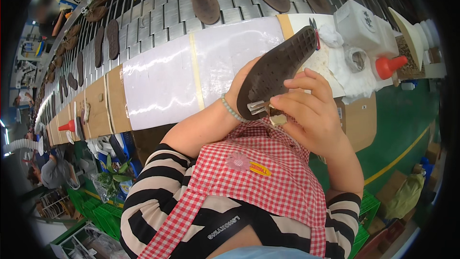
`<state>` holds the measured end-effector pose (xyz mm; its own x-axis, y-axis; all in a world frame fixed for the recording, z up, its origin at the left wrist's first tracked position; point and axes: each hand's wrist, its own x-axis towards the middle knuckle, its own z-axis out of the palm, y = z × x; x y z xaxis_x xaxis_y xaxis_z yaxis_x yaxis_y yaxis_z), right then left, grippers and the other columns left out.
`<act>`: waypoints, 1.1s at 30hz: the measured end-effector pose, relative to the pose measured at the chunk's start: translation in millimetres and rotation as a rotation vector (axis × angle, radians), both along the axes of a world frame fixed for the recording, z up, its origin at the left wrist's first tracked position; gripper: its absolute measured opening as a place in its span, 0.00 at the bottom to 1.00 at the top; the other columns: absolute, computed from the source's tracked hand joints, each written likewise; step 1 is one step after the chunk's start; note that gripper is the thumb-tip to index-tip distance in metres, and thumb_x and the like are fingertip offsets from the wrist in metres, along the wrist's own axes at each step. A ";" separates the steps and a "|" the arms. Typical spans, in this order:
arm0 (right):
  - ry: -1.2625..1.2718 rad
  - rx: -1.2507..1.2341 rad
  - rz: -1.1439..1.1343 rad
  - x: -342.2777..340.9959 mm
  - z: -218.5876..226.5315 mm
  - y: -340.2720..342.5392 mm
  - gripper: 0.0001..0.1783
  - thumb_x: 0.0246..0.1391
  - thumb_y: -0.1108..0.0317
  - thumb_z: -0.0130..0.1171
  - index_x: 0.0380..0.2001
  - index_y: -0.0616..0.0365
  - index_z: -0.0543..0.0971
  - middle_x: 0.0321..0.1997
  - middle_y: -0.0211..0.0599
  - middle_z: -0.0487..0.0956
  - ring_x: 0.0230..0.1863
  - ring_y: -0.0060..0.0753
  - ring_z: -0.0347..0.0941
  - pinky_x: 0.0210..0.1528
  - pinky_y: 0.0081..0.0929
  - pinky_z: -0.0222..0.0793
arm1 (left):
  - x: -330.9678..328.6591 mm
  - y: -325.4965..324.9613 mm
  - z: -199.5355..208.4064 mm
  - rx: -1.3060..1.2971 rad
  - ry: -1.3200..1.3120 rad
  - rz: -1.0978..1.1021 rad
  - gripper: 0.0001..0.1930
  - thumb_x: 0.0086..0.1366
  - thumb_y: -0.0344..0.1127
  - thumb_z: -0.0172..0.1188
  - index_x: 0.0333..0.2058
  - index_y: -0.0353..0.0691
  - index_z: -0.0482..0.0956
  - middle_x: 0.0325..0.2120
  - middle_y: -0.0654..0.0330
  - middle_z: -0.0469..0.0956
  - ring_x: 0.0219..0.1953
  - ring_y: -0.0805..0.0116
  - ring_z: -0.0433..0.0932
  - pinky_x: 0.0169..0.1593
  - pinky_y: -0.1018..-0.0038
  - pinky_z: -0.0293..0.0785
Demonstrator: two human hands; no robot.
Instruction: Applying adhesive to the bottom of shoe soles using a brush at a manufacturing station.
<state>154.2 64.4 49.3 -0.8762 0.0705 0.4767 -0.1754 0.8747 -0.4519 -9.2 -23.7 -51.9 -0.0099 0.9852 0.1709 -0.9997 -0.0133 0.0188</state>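
A dark brown shoe sole [278,72] is held up over the near edge of the bench, tilted with its treaded toe end to the upper right. My left hand [241,82] grips it from behind along its left side; most of those fingers are hidden by the sole. A light grey patch [257,108] shows at its lower end. Beside that end, my right hand [314,108] is closed, thumb and fingers pinched round a small beige piece [278,119]. Its exact kind I cannot make out. The other fingertips of this hand reach the sole's right edge.
Beyond the white-covered bench [158,84], a metal slat conveyor [167,19] carries several soles [201,2]. At the right are a small red-handled tool [316,36], a white plastic jug [355,21] and a red-capped bottle [389,66]. A cardboard box [360,122] stands below.
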 end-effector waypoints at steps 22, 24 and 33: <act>0.043 -0.622 -0.273 17.8 -27.4 -16.5 0.26 0.40 0.76 0.75 0.46 0.63 0.80 0.44 0.42 0.79 0.42 0.34 0.77 0.45 0.27 0.73 | -3.3 8.8 39.3 -0.220 0.057 0.198 0.23 0.78 0.37 0.39 0.64 0.27 0.62 0.64 0.43 0.65 0.69 0.42 0.62 0.69 0.41 0.62; 0.014 -0.707 -0.274 15.8 -35.3 -22.4 0.25 0.41 0.75 0.75 0.46 0.62 0.79 0.42 0.39 0.79 0.40 0.31 0.75 0.44 0.26 0.73 | -2.5 8.4 38.0 -0.133 0.033 0.229 0.23 0.78 0.36 0.39 0.64 0.27 0.61 0.64 0.43 0.64 0.69 0.43 0.61 0.70 0.42 0.61; 0.109 -0.453 -0.357 17.6 -22.8 -14.7 0.22 0.41 0.75 0.73 0.43 0.61 0.79 0.40 0.39 0.79 0.37 0.34 0.76 0.42 0.28 0.73 | 1.7 -3.5 45.7 -0.191 0.306 0.203 0.29 0.77 0.46 0.43 0.70 0.38 0.58 0.71 0.48 0.55 0.73 0.44 0.54 0.73 0.49 0.58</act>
<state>171.8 49.7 26.5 -0.7083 0.5698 0.4167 0.0277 0.6123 -0.7902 -7.5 -27.2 -6.1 -0.1841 0.9829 0.0100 -0.9253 -0.1767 0.3355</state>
